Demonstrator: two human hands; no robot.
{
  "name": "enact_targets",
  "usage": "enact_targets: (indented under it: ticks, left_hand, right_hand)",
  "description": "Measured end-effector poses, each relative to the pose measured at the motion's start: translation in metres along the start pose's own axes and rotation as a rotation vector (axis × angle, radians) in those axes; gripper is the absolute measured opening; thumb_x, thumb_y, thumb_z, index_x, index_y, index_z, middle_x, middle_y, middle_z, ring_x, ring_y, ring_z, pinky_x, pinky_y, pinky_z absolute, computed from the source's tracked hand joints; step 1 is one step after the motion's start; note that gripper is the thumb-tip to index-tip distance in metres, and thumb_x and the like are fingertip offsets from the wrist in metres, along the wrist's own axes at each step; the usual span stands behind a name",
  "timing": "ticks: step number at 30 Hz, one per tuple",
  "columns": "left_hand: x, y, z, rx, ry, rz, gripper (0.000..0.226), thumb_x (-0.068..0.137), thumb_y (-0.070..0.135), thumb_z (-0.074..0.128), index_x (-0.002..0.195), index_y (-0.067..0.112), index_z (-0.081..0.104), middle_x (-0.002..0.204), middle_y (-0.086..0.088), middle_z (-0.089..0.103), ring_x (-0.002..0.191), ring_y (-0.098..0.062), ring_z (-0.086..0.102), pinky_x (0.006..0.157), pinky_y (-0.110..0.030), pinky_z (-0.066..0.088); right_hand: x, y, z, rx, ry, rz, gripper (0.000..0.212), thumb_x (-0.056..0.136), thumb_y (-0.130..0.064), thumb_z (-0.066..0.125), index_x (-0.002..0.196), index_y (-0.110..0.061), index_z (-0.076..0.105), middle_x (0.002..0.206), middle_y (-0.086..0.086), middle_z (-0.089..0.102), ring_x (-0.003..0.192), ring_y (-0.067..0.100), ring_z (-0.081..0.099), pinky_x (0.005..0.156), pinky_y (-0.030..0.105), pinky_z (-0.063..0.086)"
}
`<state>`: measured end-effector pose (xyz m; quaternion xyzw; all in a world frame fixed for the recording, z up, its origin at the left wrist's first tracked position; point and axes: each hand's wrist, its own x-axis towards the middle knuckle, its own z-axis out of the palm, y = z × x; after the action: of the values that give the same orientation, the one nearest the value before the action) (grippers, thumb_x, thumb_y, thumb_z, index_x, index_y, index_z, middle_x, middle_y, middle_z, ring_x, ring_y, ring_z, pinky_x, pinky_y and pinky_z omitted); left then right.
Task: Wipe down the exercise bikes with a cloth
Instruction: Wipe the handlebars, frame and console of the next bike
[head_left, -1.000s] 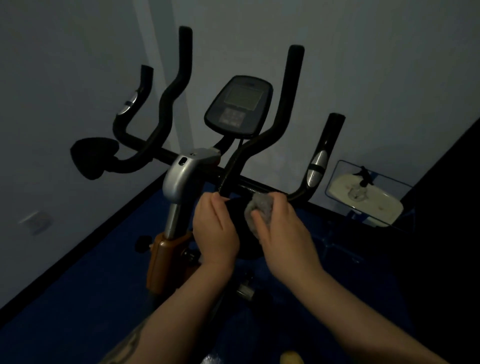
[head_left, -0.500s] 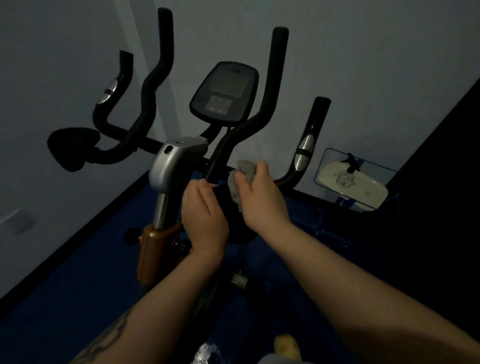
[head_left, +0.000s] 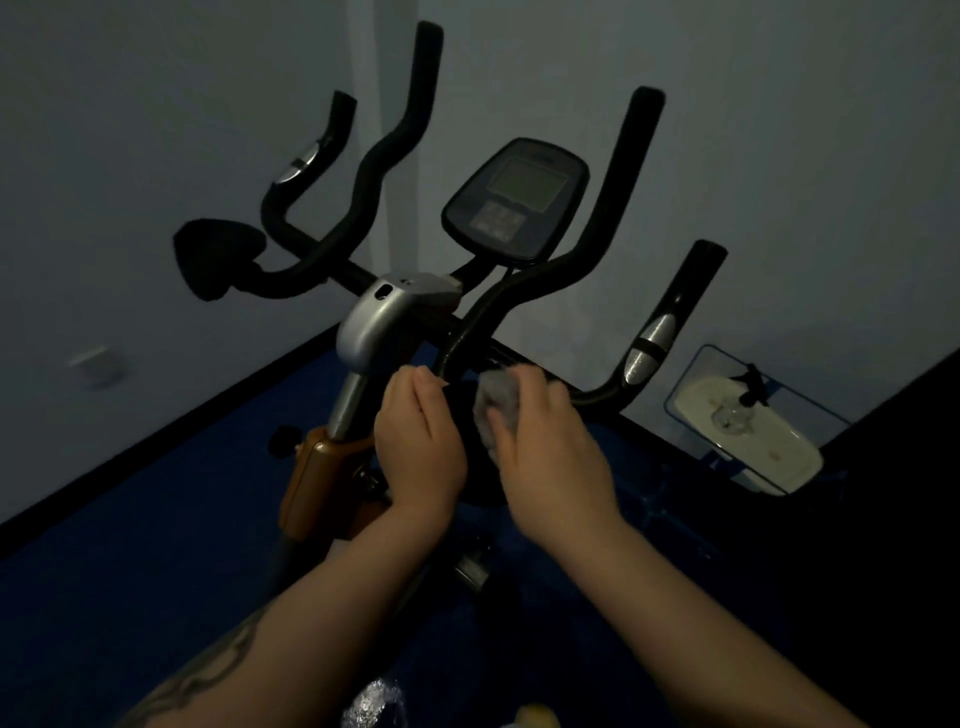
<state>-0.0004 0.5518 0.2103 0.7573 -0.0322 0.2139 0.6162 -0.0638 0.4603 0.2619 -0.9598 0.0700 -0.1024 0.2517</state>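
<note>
Your right hand (head_left: 550, 457) grips a bunched grey cloth (head_left: 496, 402) at frame centre, pressed against a dark rounded part of the exercise bike (head_left: 379, 322); dim light, exact part not resolvable. Your left hand (head_left: 418, 447) sits just left of it, fingers curled onto the same dark part. Black handlebars (head_left: 613, 228) rise across the upper half of the frame. Console (head_left: 514, 200) sits upper centre, screen dark. Silver stem housing (head_left: 382, 322) lies left of centre, with an orange frame section (head_left: 311, 478) below it. A white tray with a spray bottle (head_left: 748, 400) is at right. Blue floor (head_left: 130, 571) fills lower left.
</note>
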Motion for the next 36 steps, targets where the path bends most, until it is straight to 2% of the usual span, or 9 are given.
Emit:
enact_targets:
  ticks: [7,12,15,19,21,23,26,28,36]
  left_hand:
    - [-0.002,0.001,0.001,0.011,0.042,-0.025,0.034,0.099,0.026,0.031,0.068,0.022,0.043,0.066,0.004,0.045,0.059,-0.007,0.043,0.058,-0.026,0.038]
    - [-0.001,0.005,-0.002,0.097,0.028,0.009,0.032,0.099,0.026,0.03,0.071,0.022,0.044,0.067,0.006,0.046,0.063,-0.016,0.047,0.067,-0.052,0.043]
    - [0.002,0.017,-0.007,0.176,-0.001,0.075,0.025,0.093,0.031,0.036,0.075,0.024,0.052,0.074,0.009,0.05,0.071,-0.011,0.048,0.074,-0.044,0.043]
    - [0.016,0.049,0.006,0.29,-0.02,0.183,0.016,0.088,0.034,0.047,0.078,0.025,0.055,0.08,0.008,0.055,0.077,-0.01,0.05,0.074,-0.03,0.034]
    - [0.02,0.052,0.013,0.438,-0.065,0.211,0.013,0.089,0.033,0.049,0.082,0.026,0.057,0.084,0.009,0.055,0.078,-0.009,0.048,0.071,-0.029,0.032]
    - [0.019,0.043,0.014,0.645,-0.084,0.282,0.014,0.09,0.032,0.048,0.087,0.025,0.059,0.087,0.007,0.057,0.079,-0.012,0.05,0.067,-0.028,0.033]
    - [0.01,0.03,0.014,0.811,-0.074,0.395,0.016,0.088,0.028,0.047,0.094,0.022,0.061,0.09,0.003,0.06,0.078,-0.016,0.053,0.068,-0.029,0.034]
    - [0.009,0.03,0.015,0.82,-0.064,0.406,0.018,0.085,0.026,0.047,0.096,0.021,0.061,0.092,0.001,0.06,0.08,-0.017,0.053,0.07,-0.03,0.034]
    - [0.009,0.034,0.014,0.764,-0.041,0.356,0.022,0.083,0.023,0.044,0.1,0.021,0.058,0.096,0.001,0.059,0.082,-0.017,0.053,0.071,-0.03,0.035]
  right_hand:
    - [0.038,0.003,0.009,0.116,-0.058,-0.007,0.037,0.093,-0.05,0.028,0.115,-0.023,0.039,0.1,0.004,0.06,0.079,0.022,0.061,0.067,0.046,0.054]
    - [-0.003,0.015,-0.02,0.095,-0.119,-0.045,0.024,0.098,-0.043,0.032,0.118,-0.03,0.035,0.099,-0.009,0.053,0.079,0.009,0.055,0.062,0.03,0.048]
    - [0.01,0.033,-0.055,0.208,-0.206,0.013,0.014,0.097,-0.041,0.041,0.108,-0.033,0.038,0.085,-0.013,0.056,0.075,0.008,0.056,0.062,0.028,0.044]
    - [0.043,0.066,-0.076,0.056,-0.052,-0.224,0.027,0.094,-0.035,0.052,0.119,-0.03,0.044,0.106,-0.011,0.053,0.101,0.013,0.054,0.087,0.03,0.04]
    - [0.048,0.082,-0.068,-0.24,-0.084,-0.348,0.045,0.091,-0.049,0.042,0.13,-0.027,0.048,0.123,-0.006,0.05,0.122,0.016,0.042,0.106,0.031,0.02]
    - [0.047,0.092,-0.055,-0.351,-0.107,-0.431,0.059,0.088,-0.056,0.027,0.136,-0.028,0.047,0.123,-0.004,0.054,0.119,0.012,0.04,0.11,0.03,0.013]
    - [0.062,0.085,-0.037,-0.372,-0.157,-0.493,0.053,0.093,-0.053,0.028,0.13,-0.023,0.05,0.103,0.0,0.064,0.093,0.018,0.056,0.085,0.033,0.038]
    - [0.088,0.06,-0.025,-0.266,-0.32,-0.397,0.041,0.096,-0.049,0.032,0.125,-0.024,0.046,0.105,0.002,0.061,0.09,0.022,0.059,0.07,0.033,0.04]
    - [0.086,0.07,-0.036,-0.382,-0.401,-0.403,0.044,0.097,-0.049,0.034,0.125,-0.017,0.041,0.11,0.007,0.061,0.09,0.026,0.06,0.074,0.036,0.048]
